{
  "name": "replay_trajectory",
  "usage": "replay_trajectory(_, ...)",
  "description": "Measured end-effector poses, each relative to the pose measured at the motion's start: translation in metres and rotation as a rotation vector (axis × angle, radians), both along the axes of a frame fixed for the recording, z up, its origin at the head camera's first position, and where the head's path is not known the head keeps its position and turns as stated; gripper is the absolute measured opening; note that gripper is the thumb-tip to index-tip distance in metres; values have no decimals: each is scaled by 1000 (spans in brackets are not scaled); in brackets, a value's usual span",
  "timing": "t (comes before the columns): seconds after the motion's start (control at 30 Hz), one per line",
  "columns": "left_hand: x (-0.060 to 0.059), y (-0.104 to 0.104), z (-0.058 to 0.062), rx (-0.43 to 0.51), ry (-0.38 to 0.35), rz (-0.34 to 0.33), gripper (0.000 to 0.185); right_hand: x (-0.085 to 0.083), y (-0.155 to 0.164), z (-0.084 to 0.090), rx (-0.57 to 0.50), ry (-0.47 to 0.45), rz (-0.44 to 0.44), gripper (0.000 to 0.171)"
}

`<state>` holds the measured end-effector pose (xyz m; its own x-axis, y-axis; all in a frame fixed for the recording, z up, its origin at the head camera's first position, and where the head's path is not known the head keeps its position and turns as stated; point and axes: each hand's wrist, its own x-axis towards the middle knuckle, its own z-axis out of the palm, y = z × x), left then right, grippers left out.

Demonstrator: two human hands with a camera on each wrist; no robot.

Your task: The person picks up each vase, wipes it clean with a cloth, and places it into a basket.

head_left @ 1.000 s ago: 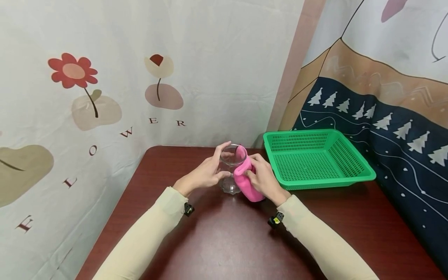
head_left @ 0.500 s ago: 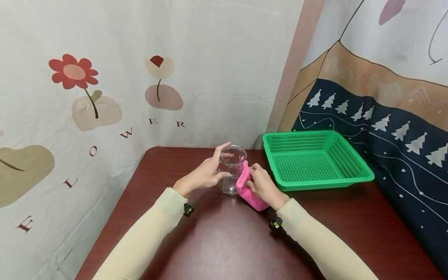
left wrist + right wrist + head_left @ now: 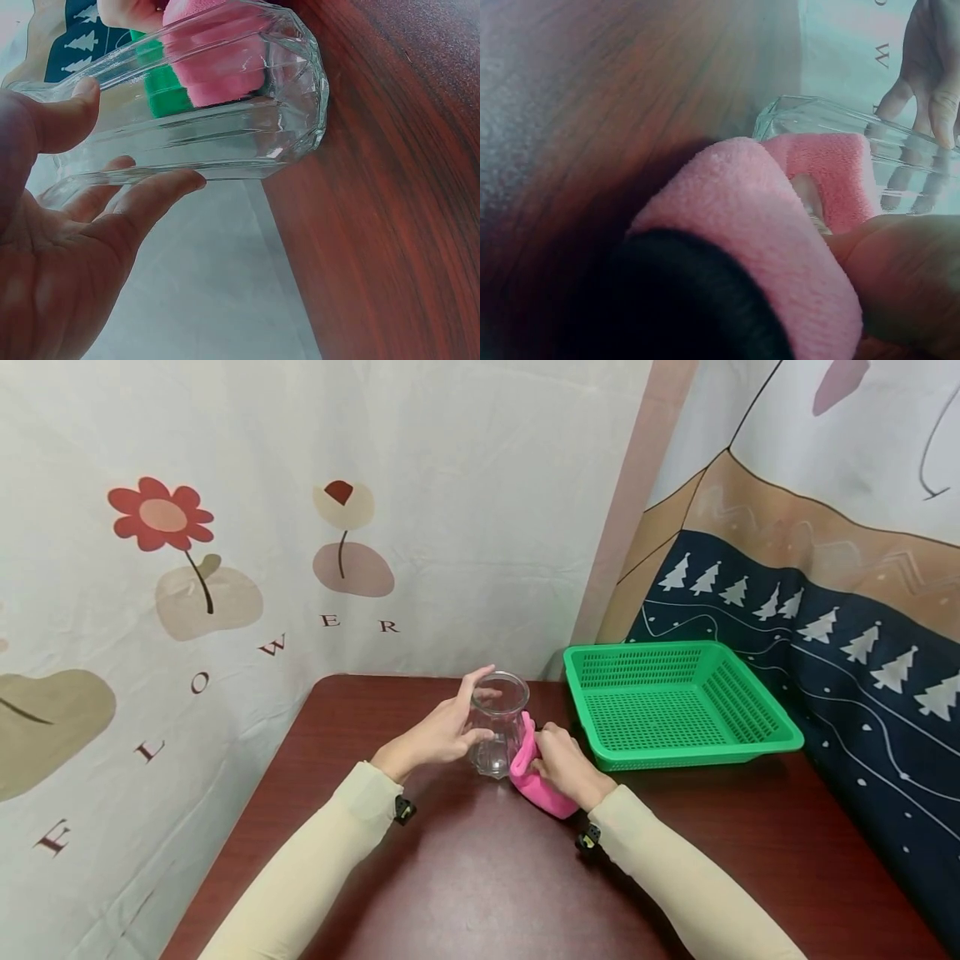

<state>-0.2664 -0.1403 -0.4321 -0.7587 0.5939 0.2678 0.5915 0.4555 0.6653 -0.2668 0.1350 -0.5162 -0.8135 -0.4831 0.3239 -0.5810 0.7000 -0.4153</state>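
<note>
The glass jar (image 3: 498, 723) stands upright on the dark red table (image 3: 480, 877), near the back edge, and my left hand (image 3: 438, 733) steadies it: thumb and fingers curl round its upper wall. My right hand (image 3: 564, 762) clutches the pink cloth (image 3: 534, 779) and presses it against the jar's lower right side. From my head, I judge the wiping to be under way on the outside wall near the base; the far side and the inside I cannot judge from here. The green basket (image 3: 757, 745) sits just to the right of my right hand, apart from the jar, and nothing lies in the way between them. A flowered wall cloth (image 3: 225, 527) hangs behind.

From my left wrist, the jar (image 3: 210, 112) shows ribbed and clear, its base on the table (image 3: 390, 225); my fingers (image 3: 150, 202) wrap under it and the thumb lies on top. The cloth (image 3: 217, 67) and the basket show through the glass.

From my right wrist, the cloth (image 3: 780, 225) bunches in my closed grip, its folded tip touching the jar (image 3: 840, 124) low down. My left hand's fingers (image 3: 930, 82) rest on the far side.
</note>
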Motion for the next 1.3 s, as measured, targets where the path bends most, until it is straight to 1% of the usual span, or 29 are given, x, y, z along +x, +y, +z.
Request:
replay_trajectory(0.03,0,0,0,-1,1,0,103,-1,0,-1,-1,-3,1,20)
replay_trajectory(0.1,0,0,0,-1,0,0,103,3,-3,10,-5,-59,-15,19)
replay_trajectory(0.13,0,0,0,1,-2,-1,103,3,-4,11,-10,-77,-19,18)
replay_trajectory(0.2,1,0,1,1,-3,-2,102,-1,-4,4,0,-87,-32,18)
replay_trajectory(0.23,1,-1,1,-4,-2,-1,102,1,-5,7,-3,-109,-40,19)
replay_trajectory(0.37,2,-1,2,-12,-7,0,103,4,-6,10,-8,-154,-71,22)
replay_trajectory(0.43,3,-1,2,-16,-9,0,103,10,-8,23,-23,-194,-88,21)
replay_trajectory(0.57,3,0,1,-24,5,-6,102,11,-9,22,-17,-186,-118,19)
replay_trajectory(0.63,2,0,1,-28,4,-6,103,11,-8,21,-30,-171,-117,19)
replay_trajectory(0.73,2,0,1,-29,4,-4,103,9,-5,13,-70,-128,-99,19)
replay_trajectory(0.87,2,1,2,-21,5,-4,102,10,-4,11,-109,-93,-82,19)
replay_trajectory(1.03,1,1,2,-13,-2,-3,103,14,-7,20,-100,-102,-108,17)
replay_trajectory(1.13,1,0,1,-21,0,0,102,15,-10,24,-98,-75,-124,16)
replay_trajectory(1.3,2,0,1,-30,-4,8,101,17,-13,32,-132,-25,-127,18)
